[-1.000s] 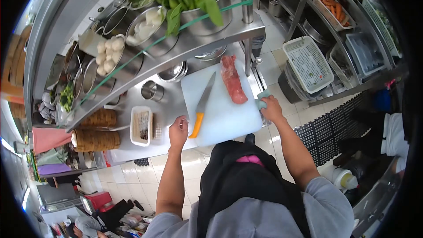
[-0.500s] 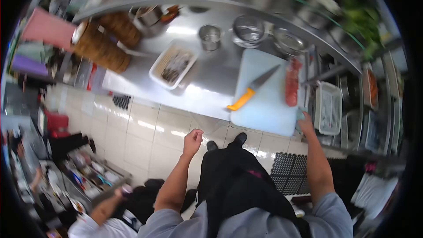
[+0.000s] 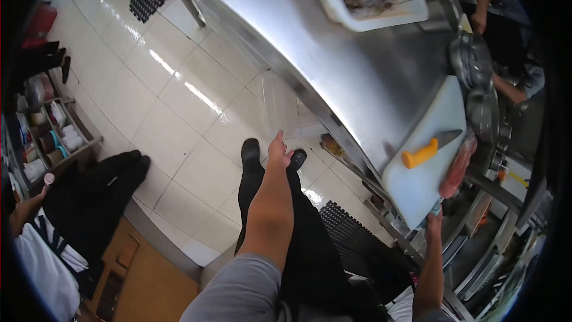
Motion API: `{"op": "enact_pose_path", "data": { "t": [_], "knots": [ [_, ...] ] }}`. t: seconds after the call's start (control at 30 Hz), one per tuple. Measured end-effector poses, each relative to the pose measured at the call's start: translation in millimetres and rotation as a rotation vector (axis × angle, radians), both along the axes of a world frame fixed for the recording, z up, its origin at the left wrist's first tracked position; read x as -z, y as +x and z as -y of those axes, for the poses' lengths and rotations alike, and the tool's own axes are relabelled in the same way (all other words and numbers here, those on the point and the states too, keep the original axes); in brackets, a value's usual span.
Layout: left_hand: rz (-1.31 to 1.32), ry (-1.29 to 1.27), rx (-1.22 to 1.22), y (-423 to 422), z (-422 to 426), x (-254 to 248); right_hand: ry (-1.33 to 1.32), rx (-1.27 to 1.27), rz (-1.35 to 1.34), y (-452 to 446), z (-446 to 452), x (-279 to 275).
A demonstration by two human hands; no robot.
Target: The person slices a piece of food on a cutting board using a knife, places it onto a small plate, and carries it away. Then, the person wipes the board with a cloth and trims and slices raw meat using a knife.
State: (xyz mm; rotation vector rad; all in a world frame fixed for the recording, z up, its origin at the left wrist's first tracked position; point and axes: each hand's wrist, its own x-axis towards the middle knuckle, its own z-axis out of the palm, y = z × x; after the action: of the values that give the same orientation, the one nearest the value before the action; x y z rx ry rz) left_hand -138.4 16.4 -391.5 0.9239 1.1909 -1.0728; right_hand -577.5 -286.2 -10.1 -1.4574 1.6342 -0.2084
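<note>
Low in front of my body, over the floor tiles and my shoes, my left hand has its fingers apart and touches nothing. My right hand is at the near right corner of the white cutting board, closed on a pale green cloth. On the board lies a knife with an orange handle, its blade pointing away to the right. A long piece of raw red meat rests along the board's right edge, just beyond my right hand.
A white basket with dark, wet-looking contents stands on the steel counter. Metal bowls are beyond the board. One person is at the left, another at the upper right. A black mat lies on the floor.
The view has swung left and down. My left hand has left the board's side and opened over the floor. My right hand stays at the board's corner with the cloth.
</note>
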Motion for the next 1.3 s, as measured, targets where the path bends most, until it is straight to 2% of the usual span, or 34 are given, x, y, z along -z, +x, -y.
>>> {"op": "enact_pose_path", "data": {
  "t": [0.07,0.13,0.17,0.23,0.37,0.6,0.83,0.93,1.03,1.07,1.1,1.13,1.17,1.2,1.23,1.27,1.3],
  "knots": [
    [-0.032,0.049,-0.076,-11,15,24,-0.013,0.004,0.020,-1,-1,-1],
    [0.096,-0.117,-0.197,-19,23,48,-0.022,0.035,0.005,1,1,1],
    [0.087,-0.113,-0.198,-27,23,52,-0.009,0.019,0.004,2,1,-2],
    [0.368,-0.071,-0.153,-41,18,51,0.007,0.004,0.002,5,-2,-6],
    [0.417,-0.065,-0.282,-41,0,27,0.015,-0.036,0.015,3,-1,-9],
    [0.520,-0.086,0.019,-6,-43,34,-0.020,0.024,-0.012,2,-3,-4],
    [0.589,-0.128,0.237,51,10,18,-0.016,-0.016,0.011,8,-7,-8],
    [0.588,-0.094,0.253,68,28,45,-0.017,0.004,0.010,19,-11,-11],
    [0.557,-0.319,0.159,67,14,56,-0.037,-0.020,-0.027,6,-6,-4],
    [0.562,-0.213,0.207,66,18,35,-0.093,0.055,-0.088,-12,-4,6],
    [0.657,-0.073,0.389,62,18,30,-0.094,-0.003,-0.089,-13,-4,6],
    [0.893,-0.091,0.374,50,9,42,-0.094,-0.009,-0.234,-34,1,15],
    [0.880,-0.036,0.208,48,8,-23,-0.096,-0.032,-0.174,-23,-2,17],
    [1.080,0.115,0.288,40,1,-80,-0.169,0.030,-0.194,-39,-1,34],
    [1.229,0.256,0.410,35,-7,-137,-0.257,-0.063,-0.320,-63,6,54],
    [1.348,0.236,0.363,28,-9,-187,-0.088,0.029,-0.242,9,-10,8],
    [1.466,0.219,0.313,22,-7,-236,-0.149,-0.025,-0.293,1,-8,14]
  ]
}}
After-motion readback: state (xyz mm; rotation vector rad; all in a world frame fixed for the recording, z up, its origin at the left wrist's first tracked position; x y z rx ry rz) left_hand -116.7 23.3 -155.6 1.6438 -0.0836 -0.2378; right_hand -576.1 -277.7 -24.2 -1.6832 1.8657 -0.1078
